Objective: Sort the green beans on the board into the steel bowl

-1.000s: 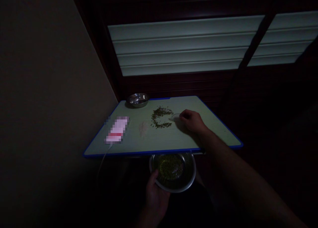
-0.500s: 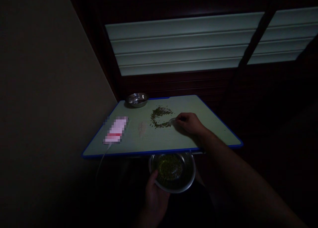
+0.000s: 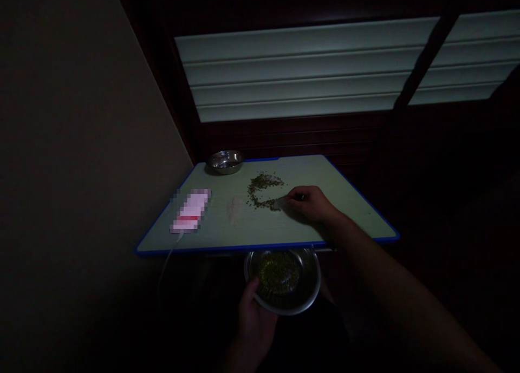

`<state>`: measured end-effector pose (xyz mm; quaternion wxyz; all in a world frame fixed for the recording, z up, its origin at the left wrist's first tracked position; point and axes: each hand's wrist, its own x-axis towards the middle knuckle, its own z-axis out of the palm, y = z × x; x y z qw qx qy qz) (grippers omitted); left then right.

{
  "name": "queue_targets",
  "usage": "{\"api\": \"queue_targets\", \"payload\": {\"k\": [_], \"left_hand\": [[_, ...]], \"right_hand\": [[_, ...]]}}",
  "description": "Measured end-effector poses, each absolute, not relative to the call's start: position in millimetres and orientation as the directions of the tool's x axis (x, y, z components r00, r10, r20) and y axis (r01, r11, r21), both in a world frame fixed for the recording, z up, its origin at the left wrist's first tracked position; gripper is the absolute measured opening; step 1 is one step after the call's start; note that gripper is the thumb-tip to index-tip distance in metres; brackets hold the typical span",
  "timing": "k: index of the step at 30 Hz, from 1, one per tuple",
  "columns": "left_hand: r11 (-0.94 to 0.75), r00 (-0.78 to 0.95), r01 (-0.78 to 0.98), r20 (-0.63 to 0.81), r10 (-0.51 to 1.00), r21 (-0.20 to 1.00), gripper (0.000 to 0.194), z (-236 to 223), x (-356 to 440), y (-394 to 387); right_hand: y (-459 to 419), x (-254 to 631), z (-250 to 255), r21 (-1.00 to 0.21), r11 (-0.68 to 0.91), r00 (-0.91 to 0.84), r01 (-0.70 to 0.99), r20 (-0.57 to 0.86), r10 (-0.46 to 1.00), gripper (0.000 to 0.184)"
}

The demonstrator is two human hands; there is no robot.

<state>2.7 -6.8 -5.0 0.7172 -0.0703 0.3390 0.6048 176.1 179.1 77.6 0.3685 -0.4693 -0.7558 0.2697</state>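
Observation:
My left hand (image 3: 257, 319) grips the rim of a steel bowl (image 3: 296, 309), thumb over its edge, just below the table's near edge. Small green grains (image 3: 278, 273), like mung beans, cover part of the bowl's bottom. Over the pale tabletop, my right hand (image 3: 311, 202) pinches a small thin see-through piece (image 3: 280, 202); its exact kind is too dim to make out. Its tip is at the lower right end of a C-shaped scatter of grains (image 3: 260, 186). Left of that scatter lies a faint whitish patch (image 3: 233, 208).
A second steel bowl (image 3: 226, 163) stands at the table's far left corner. Near the left edge a lit phone (image 3: 190, 210), its screen blurred out, trails a white cable (image 3: 166, 262). The blue-edged table (image 3: 349, 221) backs onto dark wood with pale slatted panels (image 3: 296, 70).
My right hand has moved slightly nearer to me, bringing the see-through piece from the scatter's open side to its lower arm. My left hand and the bowl have barely moved.

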Motion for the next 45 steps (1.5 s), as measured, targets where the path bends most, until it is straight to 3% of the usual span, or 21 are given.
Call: {"api": "queue_targets", "payload": {"k": [10, 16, 26, 34, 45], "left_hand": [[0.276, 0.045, -0.909, -0.585, 0.810, 0.312, 0.030, -7, 1, -7], [0.263, 0.015, -0.910, -0.607, 0.794, 0.321, 0.032, -1, 3, -7], [0.263, 0.017, -0.912, -0.610, 0.792, 0.315, 0.032, 3, 4, -7], [0.264, 0.042, -0.910, -0.561, 0.827, 0.320, 0.032, -7, 2, -7], [0.268, 0.032, -0.905, -0.575, 0.817, 0.330, 0.031, -9, 2, -8]], "right_hand": [[180, 179, 78, -0.825, 0.361, -0.145, 0.435, 0.331, 0.932, 0.019], [178, 180, 78, -0.821, 0.314, -0.208, 0.477, 0.242, 0.948, 0.019], [182, 180, 74, -0.764, 0.368, -0.183, 0.530, 0.321, 0.929, 0.016], [177, 177, 75, -0.820, 0.371, -0.255, 0.437, 0.283, 0.925, 0.018], [177, 177, 77, -0.707, 0.422, -0.225, 0.567, 0.360, 0.905, 0.013]]}}
